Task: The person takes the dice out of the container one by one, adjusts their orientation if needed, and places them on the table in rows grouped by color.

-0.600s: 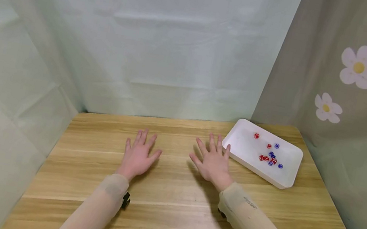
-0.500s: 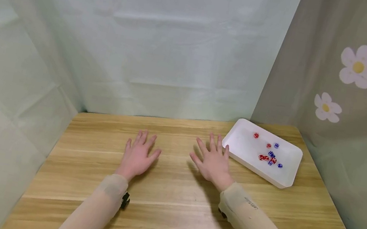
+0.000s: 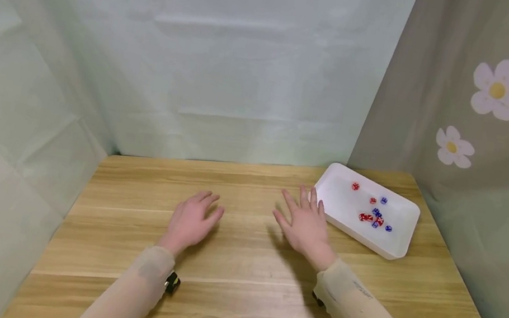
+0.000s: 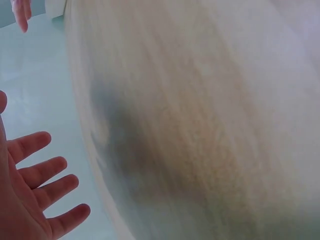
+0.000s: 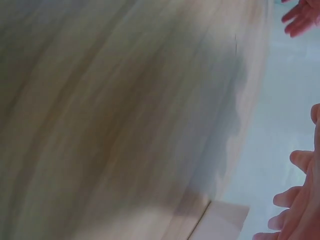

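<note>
My left hand [image 3: 190, 220] hovers over the left half of the table with its fingers slightly bent and nothing in it. In the left wrist view the left hand's fingers [image 4: 56, 189] are spread apart. Farther right, my right hand [image 3: 308, 225] has its fingers fanned out and is likewise bare. Its fingertips overlap the left corner of a white tray [image 3: 359, 234] in the head view. Several red dice [image 3: 355, 186] and blue dice [image 3: 383, 200] lie scattered inside that tray, some bunched together near its middle.
The wooden table [image 3: 234, 303] ends at a pale cloth backdrop [image 3: 250, 67] behind and at the left. A grey curtain [image 3: 409, 95] with white flowers hangs at the right, behind the tray. A dark wrist device [image 3: 172, 282] sits under the left sleeve.
My right hand has shifted rightward, closer over the tray's corner. The fingers of my left hand have bent from nearly straight. Tray and dice stay put.
</note>
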Demonstrator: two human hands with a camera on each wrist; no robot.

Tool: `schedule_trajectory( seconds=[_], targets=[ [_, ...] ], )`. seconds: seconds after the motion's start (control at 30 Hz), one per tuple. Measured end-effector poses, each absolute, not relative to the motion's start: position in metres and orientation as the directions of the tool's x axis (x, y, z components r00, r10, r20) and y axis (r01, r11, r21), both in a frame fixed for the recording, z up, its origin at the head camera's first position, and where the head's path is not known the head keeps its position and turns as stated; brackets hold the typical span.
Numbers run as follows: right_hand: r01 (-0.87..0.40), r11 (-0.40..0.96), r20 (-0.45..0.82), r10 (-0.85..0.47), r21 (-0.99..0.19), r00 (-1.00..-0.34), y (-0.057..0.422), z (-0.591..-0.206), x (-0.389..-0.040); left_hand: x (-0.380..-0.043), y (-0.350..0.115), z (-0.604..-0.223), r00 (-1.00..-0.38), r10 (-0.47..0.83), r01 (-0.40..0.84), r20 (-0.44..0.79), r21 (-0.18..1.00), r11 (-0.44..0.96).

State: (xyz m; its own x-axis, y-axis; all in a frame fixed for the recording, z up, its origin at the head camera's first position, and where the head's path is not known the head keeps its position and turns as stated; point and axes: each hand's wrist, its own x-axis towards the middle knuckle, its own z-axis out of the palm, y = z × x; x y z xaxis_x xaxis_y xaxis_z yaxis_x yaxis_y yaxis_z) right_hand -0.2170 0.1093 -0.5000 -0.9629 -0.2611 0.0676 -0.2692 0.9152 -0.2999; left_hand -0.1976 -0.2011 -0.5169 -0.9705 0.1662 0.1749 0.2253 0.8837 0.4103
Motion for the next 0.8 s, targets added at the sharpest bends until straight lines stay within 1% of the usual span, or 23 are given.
schedule_trajectory(
  seconds=[0.17,0.33,0.47,0.63,0.8],
  targets=[
    [-0.266,0.907,0.1,-0.247,-0.325,-0.964,0.123,-0.495,-0.213,-0.193,-0.204,-0.515,-0.97,0.161,0.228,0.183,0.446,0.866],
    [-0.26,0.898,0.115,-0.234,-0.354,-0.965,0.14,-0.49,-0.208,-0.184,-0.206,-0.513,-0.962,0.184,0.26,0.201,0.477,0.839],
    [-0.254,0.893,0.128,-0.222,-0.372,-0.967,0.159,-0.487,-0.204,-0.175,-0.207,-0.51,-0.963,0.197,0.266,0.187,0.505,0.821],
    [-0.238,0.895,0.166,-0.188,-0.377,-0.968,0.187,-0.487,-0.202,-0.167,-0.206,-0.509,-0.97,0.182,0.239,0.158,0.531,0.813],
    [-0.187,0.904,0.159,-0.135,-0.385,-0.978,0.214,-0.487,-0.2,-0.162,-0.209,-0.51,-0.975,0.156,0.218,0.156,0.559,0.8]
  ],
)
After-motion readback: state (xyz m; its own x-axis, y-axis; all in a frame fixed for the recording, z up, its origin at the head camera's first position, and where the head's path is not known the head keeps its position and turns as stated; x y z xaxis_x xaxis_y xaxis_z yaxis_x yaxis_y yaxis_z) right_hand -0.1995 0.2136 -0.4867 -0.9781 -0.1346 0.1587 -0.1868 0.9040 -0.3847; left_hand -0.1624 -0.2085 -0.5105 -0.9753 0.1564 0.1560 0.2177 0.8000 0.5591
